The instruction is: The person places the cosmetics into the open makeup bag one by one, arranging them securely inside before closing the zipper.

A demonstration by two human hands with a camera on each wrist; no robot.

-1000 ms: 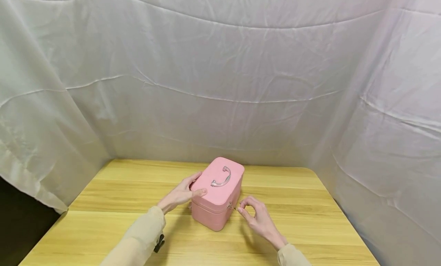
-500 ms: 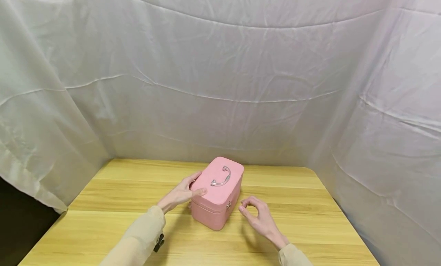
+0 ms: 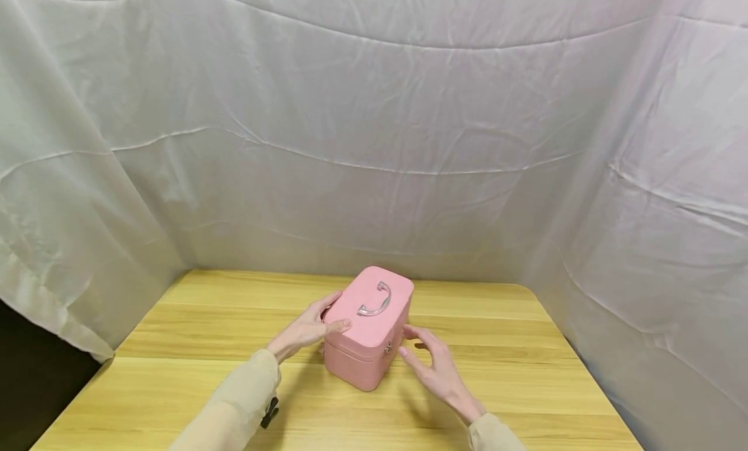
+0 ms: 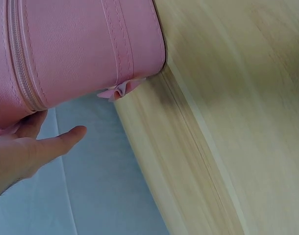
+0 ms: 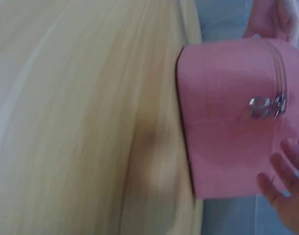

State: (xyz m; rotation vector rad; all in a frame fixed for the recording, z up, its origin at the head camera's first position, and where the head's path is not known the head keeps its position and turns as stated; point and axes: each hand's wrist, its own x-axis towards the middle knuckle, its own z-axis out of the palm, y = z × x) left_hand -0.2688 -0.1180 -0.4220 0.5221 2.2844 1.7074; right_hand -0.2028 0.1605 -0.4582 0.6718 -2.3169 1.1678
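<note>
A pink zippered vanity case with a silver carry handle on its lid stands on the wooden table. Against its near left corner rests my left hand, thumb flat on the lid and fingers along the side. One straight finger shows apart from the case in the left wrist view. On the case's right side is a silver clasp, below the zipper line. My right hand is beside that side with fingers parted, nothing between them; its fingertips are right at the case, past the clasp.
The wooden table surrounds the case. Pale cloth curtains hang behind it and on both sides. A small pink bow sticks out from the case's side. A dark area lies beyond the table's left edge.
My right hand pinched a small metal piece at the clasp, then let go and drew slightly back. Now its fingers have spread and moved back to the case's side. My left hand has stayed put.
</note>
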